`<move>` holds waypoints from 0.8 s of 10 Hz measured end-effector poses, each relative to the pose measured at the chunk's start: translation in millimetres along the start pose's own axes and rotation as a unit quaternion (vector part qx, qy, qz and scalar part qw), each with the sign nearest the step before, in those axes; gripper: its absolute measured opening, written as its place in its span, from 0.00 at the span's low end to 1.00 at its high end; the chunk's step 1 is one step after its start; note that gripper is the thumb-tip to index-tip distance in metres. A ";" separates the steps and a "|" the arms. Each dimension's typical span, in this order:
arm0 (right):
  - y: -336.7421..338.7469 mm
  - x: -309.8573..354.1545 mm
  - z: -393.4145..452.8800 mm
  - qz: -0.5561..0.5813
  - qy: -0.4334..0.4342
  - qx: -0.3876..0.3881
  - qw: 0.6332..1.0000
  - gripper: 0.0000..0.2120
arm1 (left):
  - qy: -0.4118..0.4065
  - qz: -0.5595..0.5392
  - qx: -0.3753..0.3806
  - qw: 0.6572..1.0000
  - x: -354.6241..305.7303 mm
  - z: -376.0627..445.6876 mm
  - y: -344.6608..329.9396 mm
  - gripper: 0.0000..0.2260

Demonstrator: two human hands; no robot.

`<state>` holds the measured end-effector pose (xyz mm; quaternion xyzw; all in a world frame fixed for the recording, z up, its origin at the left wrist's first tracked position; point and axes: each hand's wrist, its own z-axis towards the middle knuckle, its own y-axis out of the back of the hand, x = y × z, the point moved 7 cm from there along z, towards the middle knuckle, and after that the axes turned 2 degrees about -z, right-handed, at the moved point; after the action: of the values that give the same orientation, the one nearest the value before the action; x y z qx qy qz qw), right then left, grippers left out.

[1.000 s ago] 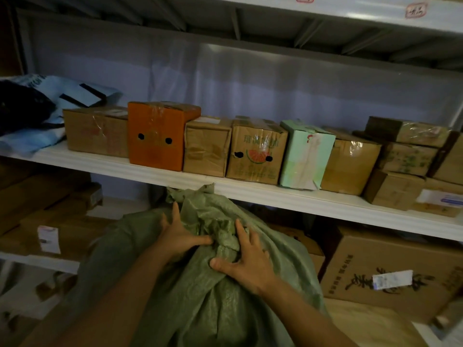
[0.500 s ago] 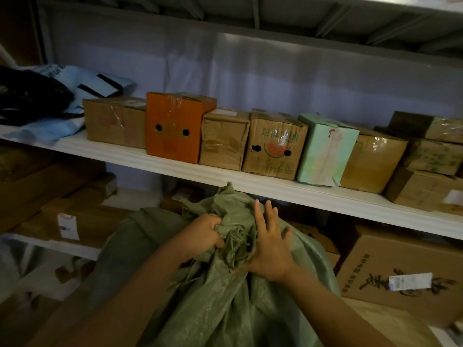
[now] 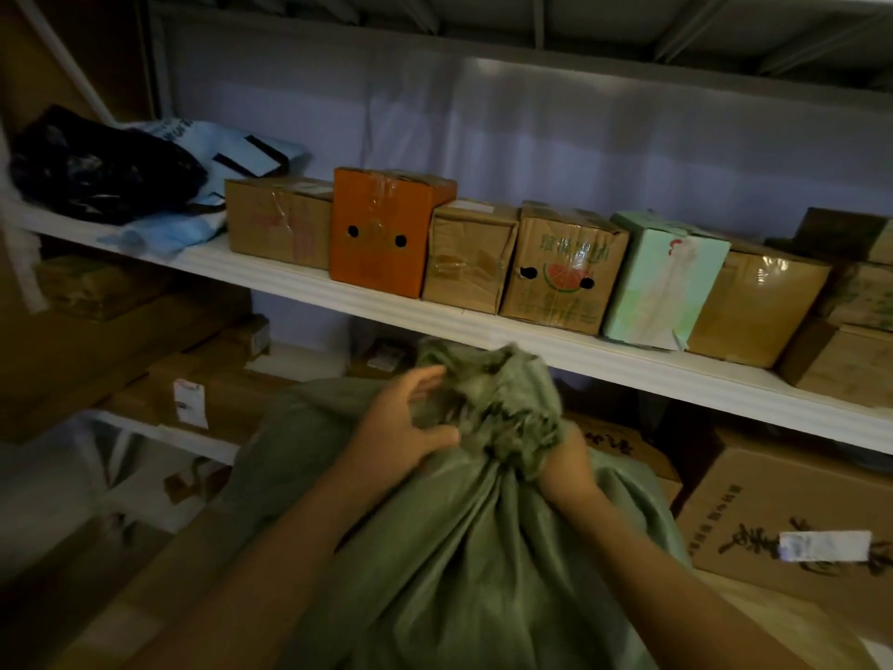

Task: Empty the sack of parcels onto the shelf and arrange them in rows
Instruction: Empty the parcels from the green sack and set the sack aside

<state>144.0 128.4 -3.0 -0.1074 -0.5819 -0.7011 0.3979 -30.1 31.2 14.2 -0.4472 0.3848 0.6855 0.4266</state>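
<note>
our left hand (image 3: 406, 423) grips the bunched neck of the green woven sack (image 3: 459, 548), thumb hooked under the gathered cloth and fingers curled over the top of it. our right hand (image 3: 563, 469) is on the other side of the same knot of fabric, partly buried in it, fingers closed around the folds. the 2 hands sit just beside each other with the crumpled mouth of the sack standing up between them. the sack bulges below our forearms and fills the lower middle of the view, its mouth gathered shut, just in front of and below the white shelf (image 3: 483, 326).

on that shelf a row of boxes stands side by side, touching: a brown carton (image 3: 278, 222), an orange box (image 3: 381, 234) with 2 round holes in its front, a dented brown box (image 3: 466, 258), a carton printed with a watermelon slice (image 3: 560, 273), a pale green box (image 3: 662, 280) leaning a little, and a taped brown carton (image 3: 758, 309). at the far right more cartons are stacked (image 3: 855, 302). at the left end of the shelf lie a black bag (image 3: 101, 166) and a light blue mailer (image 3: 193, 220) under it.

below the shelf, to the right, stands a large carton with dark brush lettering and a white label (image 3: 792, 519). to the left, flat cartons (image 3: 193, 394) rest on a lower level.
</note>
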 end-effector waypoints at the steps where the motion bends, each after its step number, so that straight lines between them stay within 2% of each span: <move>1: 30.1 -11.3 5.2 -0.013 -0.091 -0.014 0.996 0.13 | 0.109 0.200 -0.024 0.973 36.7 -17.3 29.9 0.46; 2: 51.5 -29.2 6.2 0.048 -0.228 -0.036 0.972 0.16 | 0.226 0.292 0.004 0.929 79.7 -46.6 45.5 0.55; 3: 63.7 -33.6 0.2 0.060 -0.265 -0.048 0.961 0.17 | 0.318 0.225 -0.046 0.920 127.4 -76.8 62.2 0.64; 4: 68.2 -43.3 -21.1 0.268 -0.340 -0.136 0.891 0.16 | 0.375 0.092 -0.120 0.915 170.7 -100.3 65.1 0.69; 5: 57.7 -51.4 -23.7 0.297 -0.345 -0.108 0.884 0.16 | 0.380 0.114 -0.076 0.915 188.1 -101.6 39.4 0.65; 6: 37.0 -62.3 -33.4 0.372 -0.378 -0.102 0.842 0.13 | 0.338 0.185 -0.136 0.913 178.4 -91.5 23.6 0.48; 7: 20.9 -64.9 -40.9 0.430 -0.384 -0.086 0.812 0.13 | 0.322 0.236 -0.195 0.896 174.1 -90.2 27.8 0.26; 8: 11.4 -57.1 -45.7 0.450 -0.388 -0.069 0.801 0.14 | 0.361 0.139 -0.239 0.891 184.1 -81.8 45.7 0.20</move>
<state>203.8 111.9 -43.4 -0.6479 -0.5238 -0.3808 0.4011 -92.7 -14.4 -177.3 -0.6941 0.3952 0.6005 0.0385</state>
